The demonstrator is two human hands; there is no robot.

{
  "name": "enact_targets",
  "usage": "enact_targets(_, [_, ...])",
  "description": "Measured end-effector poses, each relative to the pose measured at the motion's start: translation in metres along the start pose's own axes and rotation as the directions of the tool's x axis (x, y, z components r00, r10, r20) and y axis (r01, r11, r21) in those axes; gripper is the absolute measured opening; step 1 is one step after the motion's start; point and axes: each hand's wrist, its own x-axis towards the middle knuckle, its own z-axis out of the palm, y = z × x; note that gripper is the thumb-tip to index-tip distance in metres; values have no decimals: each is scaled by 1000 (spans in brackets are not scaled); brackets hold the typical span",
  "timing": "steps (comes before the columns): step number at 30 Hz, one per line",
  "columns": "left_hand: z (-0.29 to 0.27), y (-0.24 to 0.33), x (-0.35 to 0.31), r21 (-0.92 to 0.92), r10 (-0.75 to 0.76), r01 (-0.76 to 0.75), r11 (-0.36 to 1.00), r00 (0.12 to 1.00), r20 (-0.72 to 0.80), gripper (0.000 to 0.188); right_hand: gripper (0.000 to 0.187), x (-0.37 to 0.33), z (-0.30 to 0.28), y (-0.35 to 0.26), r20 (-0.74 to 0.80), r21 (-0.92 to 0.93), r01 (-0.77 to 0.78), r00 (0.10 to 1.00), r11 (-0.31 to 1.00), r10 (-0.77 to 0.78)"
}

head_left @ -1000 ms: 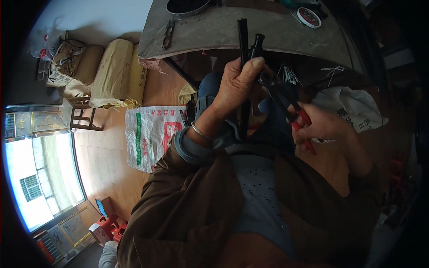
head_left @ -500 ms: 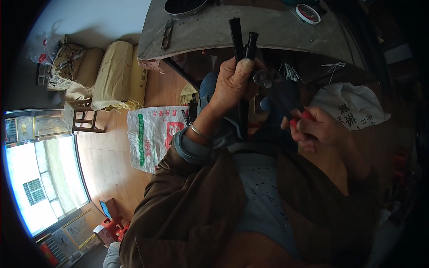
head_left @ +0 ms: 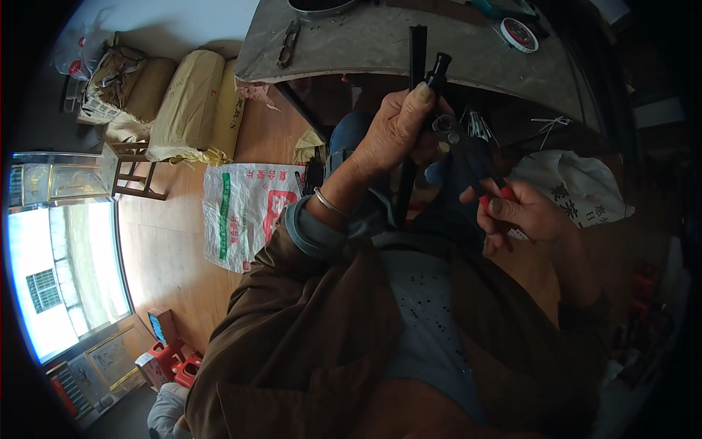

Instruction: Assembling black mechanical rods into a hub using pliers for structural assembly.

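My left hand (head_left: 401,124) is closed round a long flat black strip (head_left: 417,55) and a black rod with a flared, knob-like end (head_left: 439,69). Both stick up past my thumb, and a dark length (head_left: 404,192) also shows below the hand. Red-handled pliers (head_left: 475,172) are in my right hand (head_left: 528,214), its fingers wrapped round the spread handles. The round metal jaws of the pliers lie close beside my left fingers, near the rod. Whether the jaws touch the rod, I cannot tell.
Ahead stands a grey table (head_left: 380,51) bearing a dark scissor-like tool (head_left: 289,45), a round dish (head_left: 322,10) and a small round tin (head_left: 519,35). Printed sacks (head_left: 252,219) lie on the floor. Large wrapped rolls (head_left: 191,106) and a wooden stool (head_left: 139,174) are at left.
My left hand and the black pieces have shifted right, and the rod leans more to the right. The pliers stay beside it. The whole view has shifted slightly.
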Motion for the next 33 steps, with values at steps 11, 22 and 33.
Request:
enact_targets(11, [3,4,0,101,-28,26,994,999,19,67,42,12,6,5,-62,-86,14,998,996,-20])
enact_targets(22, [0,3,11,110,-16,22,994,998,-61,64,38,30,11,8,-211,-109,-77,976,991,53])
enact_targets(33, [-18,-24,45,86,-7,26,996,976,-219,57,22,75,-173,-58,-540,-798,-480,296,366,-788])
